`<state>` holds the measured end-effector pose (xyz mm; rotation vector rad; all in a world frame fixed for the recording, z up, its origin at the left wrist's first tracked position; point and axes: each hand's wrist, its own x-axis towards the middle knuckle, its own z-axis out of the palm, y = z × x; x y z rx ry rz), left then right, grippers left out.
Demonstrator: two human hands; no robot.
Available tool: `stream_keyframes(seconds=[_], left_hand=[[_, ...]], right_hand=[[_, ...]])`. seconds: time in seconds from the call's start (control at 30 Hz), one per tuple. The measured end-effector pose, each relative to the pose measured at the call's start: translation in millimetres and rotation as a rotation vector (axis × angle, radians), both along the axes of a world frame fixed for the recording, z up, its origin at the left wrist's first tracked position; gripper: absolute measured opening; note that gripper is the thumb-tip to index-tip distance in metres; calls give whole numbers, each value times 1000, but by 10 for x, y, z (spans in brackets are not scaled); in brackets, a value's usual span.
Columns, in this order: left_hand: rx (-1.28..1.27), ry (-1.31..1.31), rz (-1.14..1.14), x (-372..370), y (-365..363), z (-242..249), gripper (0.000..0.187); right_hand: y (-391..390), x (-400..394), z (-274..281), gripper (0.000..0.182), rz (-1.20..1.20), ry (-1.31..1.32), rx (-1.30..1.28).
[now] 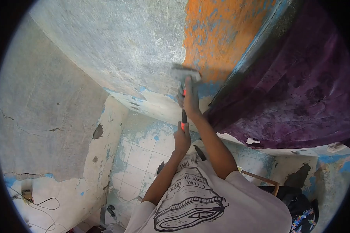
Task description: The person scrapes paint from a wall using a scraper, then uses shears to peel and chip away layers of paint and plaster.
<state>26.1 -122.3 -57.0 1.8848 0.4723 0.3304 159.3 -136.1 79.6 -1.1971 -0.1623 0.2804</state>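
Both my hands grip one long-handled scraper (184,112) with a black and red handle. My right hand (190,99) is closed high on it, just below the head, with the thumb stretched up along the tool. Lower down, my left hand (182,136) wraps round the red end of the handle. The wide, pale scraper head is blurred and lies against the wall, where bare grey plaster (144,42) meets a patch of orange paint (217,39) flecked with blue.
A purple patterned curtain (291,93) hangs at the right. Another scraped wall (50,105) stands at the left, with a socket and loose cable (27,194) low on it. Pale dusty floor tiles (140,155) lie below. A black bag (299,209) sits behind at the right.
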Motion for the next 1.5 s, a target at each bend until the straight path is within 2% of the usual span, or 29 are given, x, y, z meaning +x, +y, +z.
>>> stream_keyframes(seconds=[0.1,0.2,0.27,0.33,0.37,0.43,0.47,0.53,0.6,0.63,0.67,0.83,0.87,0.93,0.97,1.0,1.07,1.2,1.27,1.33,1.37,1.47,1.5], left_hand=[[-10,-141,9,194,-12,636,37],[20,-73,20,192,18,399,38],[57,-41,17,57,24,10,37],[58,-22,-39,24,69,18,36],[59,-20,-33,85,72,15,36],[34,-130,-15,229,43,470,35],[34,-126,-18,204,36,455,35],[57,-145,-14,286,66,413,33],[62,-102,-13,146,66,6,32],[72,-76,-56,49,64,-110,32],[82,-53,-97,20,72,-154,32],[-45,-102,-40,212,40,689,35],[-48,-100,-41,165,24,659,35],[18,-40,1,127,0,466,34],[47,-38,-22,44,-19,160,39],[48,-49,-10,-13,-11,179,39],[-78,8,-27,-88,-2,311,34],[-86,-27,-19,33,52,819,34],[-81,-21,-46,5,59,726,34],[-110,-11,-25,-109,-4,326,34],[-113,34,-67,-168,6,266,34],[-73,61,-29,-136,27,625,34],[-108,12,-17,-72,52,738,34]], right_hand=[[-22,78,635,60,69,-39,-63],[38,54,420,60,-31,-71,-72],[27,2,15,61,-80,-62,-26],[-29,-22,-76,50,-4,-6,40],[11,62,-110,52,-60,12,21],[-5,135,396,55,2,-28,3],[-22,141,530,58,57,-77,-11],[21,115,421,65,16,-68,-19],[103,63,-100,66,-274,-20,44],[-95,20,-282,63,-62,95,7],[-98,22,-227,63,-51,85,11],[-43,53,545,64,-8,97,19],[-36,48,600,64,16,100,20],[-87,32,241,65,44,93,1],[-122,10,-24,66,66,97,-14],[-124,-16,-143,67,90,101,-30],[-62,-51,80,69,74,44,-37],[23,11,477,67,74,71,-37],[32,11,440,67,63,61,-40],[20,-56,33,66,-38,134,-89],[-74,-61,-121,65,70,115,-57],[-36,-14,123,63,115,117,-21],[5,-6,366,62,89,90,0]])
